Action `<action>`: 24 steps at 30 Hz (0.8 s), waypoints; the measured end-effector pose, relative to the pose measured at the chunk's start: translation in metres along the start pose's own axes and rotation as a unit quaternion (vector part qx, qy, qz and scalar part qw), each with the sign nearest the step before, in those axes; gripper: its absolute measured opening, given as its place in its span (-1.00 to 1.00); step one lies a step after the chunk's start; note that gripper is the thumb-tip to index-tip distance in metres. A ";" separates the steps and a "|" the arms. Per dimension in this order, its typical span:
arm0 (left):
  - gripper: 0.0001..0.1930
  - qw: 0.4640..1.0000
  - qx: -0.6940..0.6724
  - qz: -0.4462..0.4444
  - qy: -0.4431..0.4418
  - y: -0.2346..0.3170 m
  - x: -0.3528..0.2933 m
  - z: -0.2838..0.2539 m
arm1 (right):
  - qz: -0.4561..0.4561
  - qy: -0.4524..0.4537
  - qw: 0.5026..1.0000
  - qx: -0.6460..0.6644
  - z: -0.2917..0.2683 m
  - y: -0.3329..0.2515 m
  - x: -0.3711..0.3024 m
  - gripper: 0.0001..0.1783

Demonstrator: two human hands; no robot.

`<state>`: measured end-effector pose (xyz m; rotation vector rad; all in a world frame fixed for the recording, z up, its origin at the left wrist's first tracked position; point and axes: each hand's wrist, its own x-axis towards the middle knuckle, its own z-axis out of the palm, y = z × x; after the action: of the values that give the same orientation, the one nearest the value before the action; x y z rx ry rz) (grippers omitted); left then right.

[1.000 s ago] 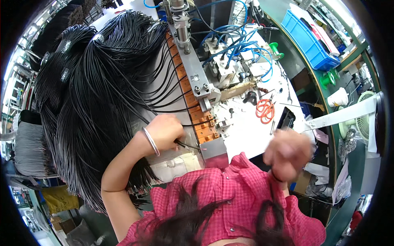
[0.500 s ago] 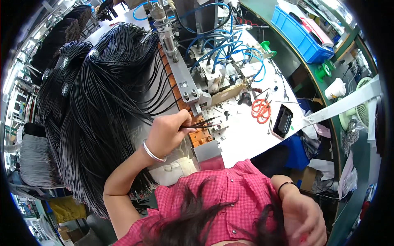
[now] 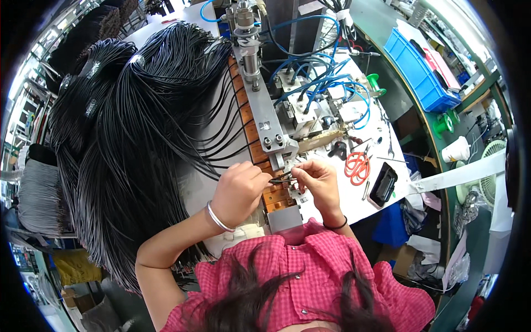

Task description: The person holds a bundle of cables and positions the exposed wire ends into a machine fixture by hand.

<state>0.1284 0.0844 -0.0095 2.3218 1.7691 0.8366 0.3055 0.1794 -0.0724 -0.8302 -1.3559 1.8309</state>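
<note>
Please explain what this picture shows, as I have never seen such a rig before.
There is no robot: a person works bare-handed, seen from a wide fisheye camera worn on their head and looking down, so straight edges appear bent. The left hand, with a silver bangle on its wrist, holds thin black wires. The right hand meets them with its fingertips; how firmly is hard to tell. Beneath runs an orange strip beside a metal machine. To the left is a large black cable bundle. On the white table to the right lie orange loops and a black case.
</note>
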 end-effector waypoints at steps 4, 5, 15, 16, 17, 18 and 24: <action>-0.90 0.999 0.042 -0.009 -0.002 -0.001 -0.002 0.003 | 0.009 -0.004 0.999 0.044 0.008 -0.002 -0.003 -0.93; -0.91 0.998 0.057 -0.014 -0.004 0.000 -0.001 0.004 | 0.010 -0.003 0.999 0.044 0.007 -0.002 -0.004 -0.93; -0.88 0.997 0.062 -0.007 -0.044 0.001 -0.005 0.007 | 0.078 -0.114 0.988 0.064 -0.005 -0.002 -0.007 -0.90; -0.88 0.997 0.062 0.001 -0.047 0.002 -0.005 0.008 | 0.031 -0.065 0.997 0.012 -0.005 0.001 -0.007 -0.90; -0.88 0.997 0.061 0.010 -0.049 0.002 -0.005 0.008 | 0.032 -0.065 0.997 0.012 -0.006 0.002 -0.006 -0.90; -0.89 0.997 0.060 0.018 -0.051 0.003 -0.004 0.009 | 0.039 -0.075 0.996 0.019 -0.008 0.004 -0.005 -0.90; -0.88 0.998 0.036 0.039 -0.037 0.001 -0.004 0.010 | 0.057 -0.040 0.997 -0.035 -0.009 0.011 -0.002 -0.88</action>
<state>0.1338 0.0832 -0.0192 2.4483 1.7171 0.6987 0.3126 0.1801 -0.0857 -0.8953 -1.4561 1.9317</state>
